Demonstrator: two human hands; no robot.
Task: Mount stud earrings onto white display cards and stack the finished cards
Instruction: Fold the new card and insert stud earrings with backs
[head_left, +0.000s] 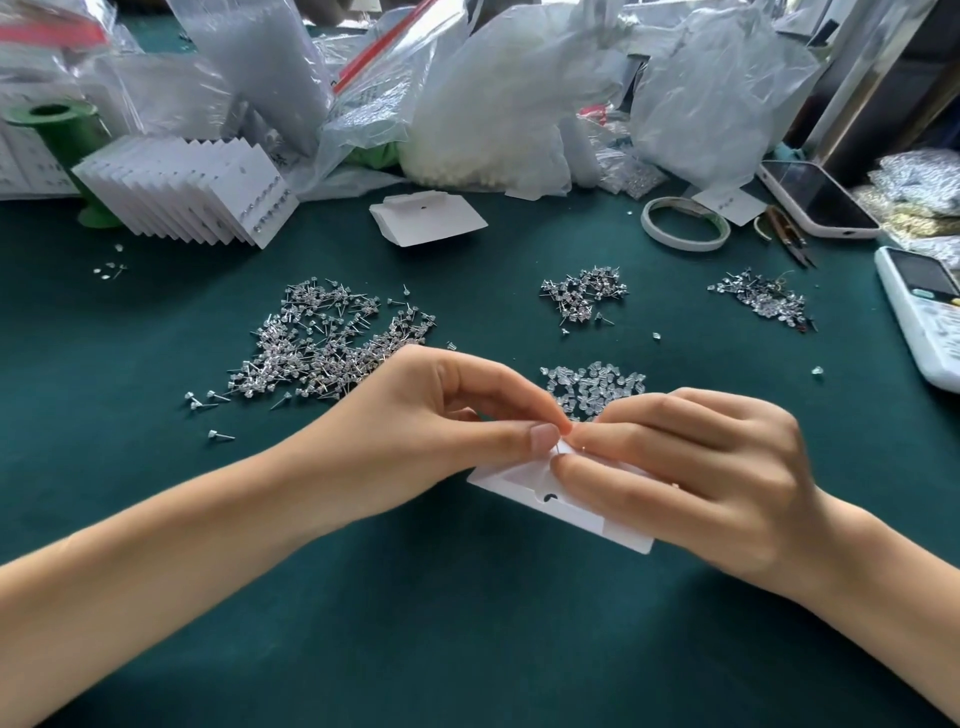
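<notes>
A white display card lies tilted low over the green cloth at centre. My right hand grips the card, fingers over its top. My left hand pinches a stud earring between thumb and forefinger at the card's upper edge, its thin post just showing. A big heap of loose studs lies behind my left hand. Clear earring backs lie in a pile behind my fingertips. Finished cards stand fanned in a row at the back left. Blank cards are stacked at the back centre.
Two smaller stud heaps lie farther back. A tape roll, scissors, a phone and a white remote sit at the right. Plastic bags crowd the back edge, and a green spool stands at the left.
</notes>
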